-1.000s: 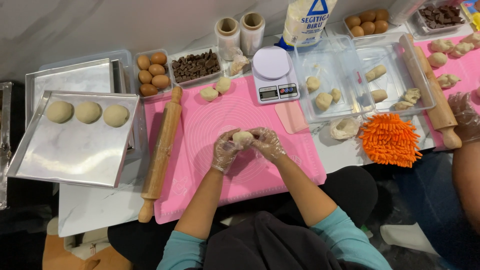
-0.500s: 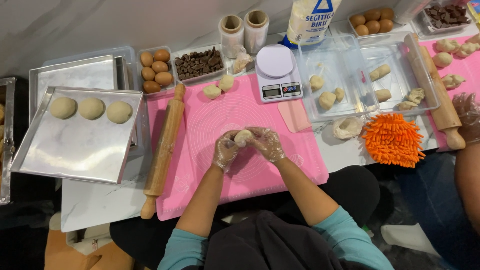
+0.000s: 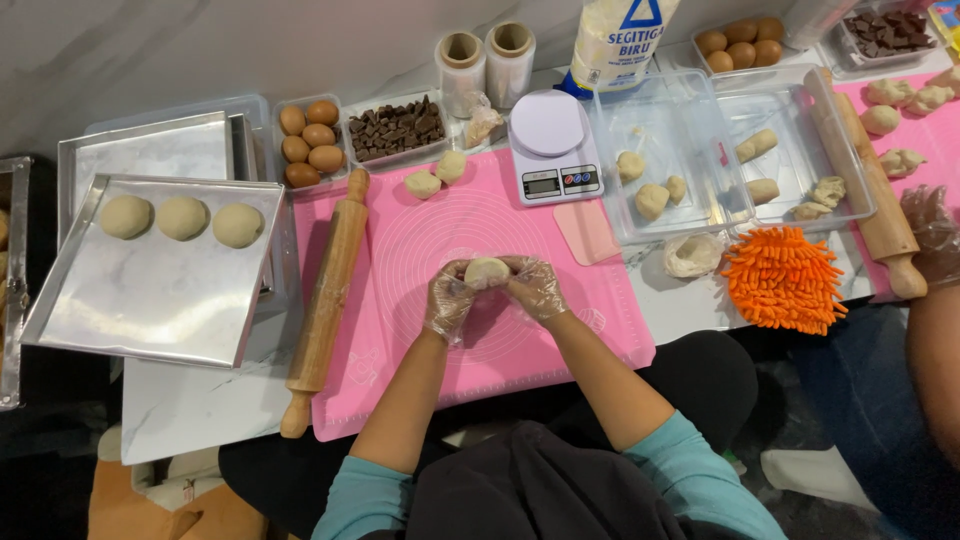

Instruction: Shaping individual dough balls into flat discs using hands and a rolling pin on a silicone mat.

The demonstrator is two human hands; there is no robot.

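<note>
Both of my hands wear clear plastic gloves and pinch one pale dough ball (image 3: 487,270) between them above the pink silicone mat (image 3: 480,375). My left hand (image 3: 449,300) cups the ball from the left. On its other side, my right hand (image 3: 534,289) closes on it. A wooden rolling pin (image 3: 325,300) lies along the mat's left edge. Two small dough pieces (image 3: 436,176) rest at the mat's far edge.
A metal tray (image 3: 150,300) at left holds three dough balls (image 3: 182,218). Behind the mat stand eggs (image 3: 309,143), chocolate chunks (image 3: 397,127), a white kitchen scale (image 3: 552,145) and clear tubs with dough pieces (image 3: 655,190). An orange fluffy cloth (image 3: 785,278) and another person's gloved hand (image 3: 935,235) are at right.
My hands stay together on the dough ball, turning it slightly. The view has shifted a little; nothing else moved.
</note>
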